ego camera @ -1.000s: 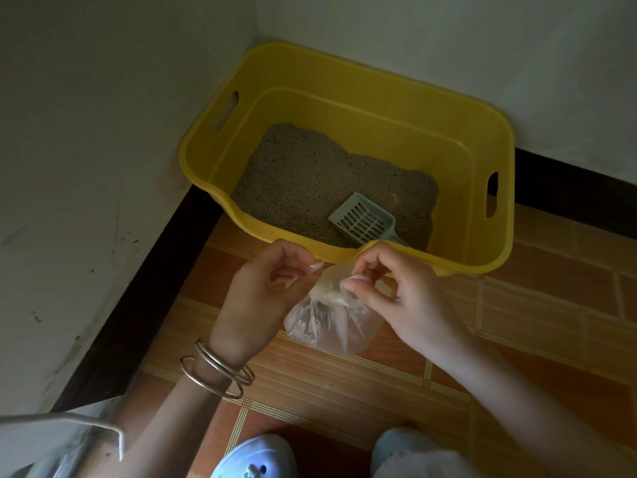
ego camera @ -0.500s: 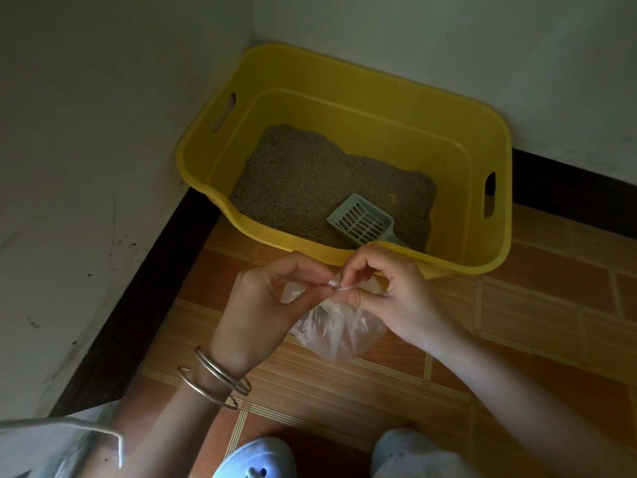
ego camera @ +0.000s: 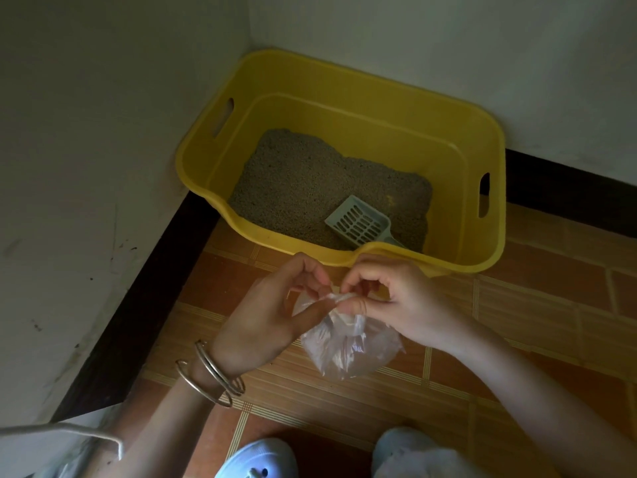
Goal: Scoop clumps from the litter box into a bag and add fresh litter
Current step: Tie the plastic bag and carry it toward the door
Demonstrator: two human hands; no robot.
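A yellow litter box (ego camera: 458,139) stands in the room's corner with brown-grey litter (ego camera: 310,188) covering part of its floor. A grey slotted scoop (ego camera: 360,224) lies in the litter near the box's front rim. In front of the box a small clear plastic bag (ego camera: 348,350) hangs above the tiled floor. My left hand (ego camera: 272,319) and my right hand (ego camera: 389,298) both pinch the bag's twisted top between thumb and fingers, the fingertips close together. What the bag holds is not clear.
White walls close the corner on the left and behind the box, with a dark skirting (ego camera: 144,305) along their base. Orange-brown floor tiles (ego camera: 537,322) spread to the right. Two light shoes (ego camera: 258,458) show at the bottom edge. A white bag edge (ego camera: 62,439) sits at bottom left.
My hands, apart a second ago with the bag's mouth between them, have come together at the bag's top, which is now gathered and twisted. Box and scoop have not moved.
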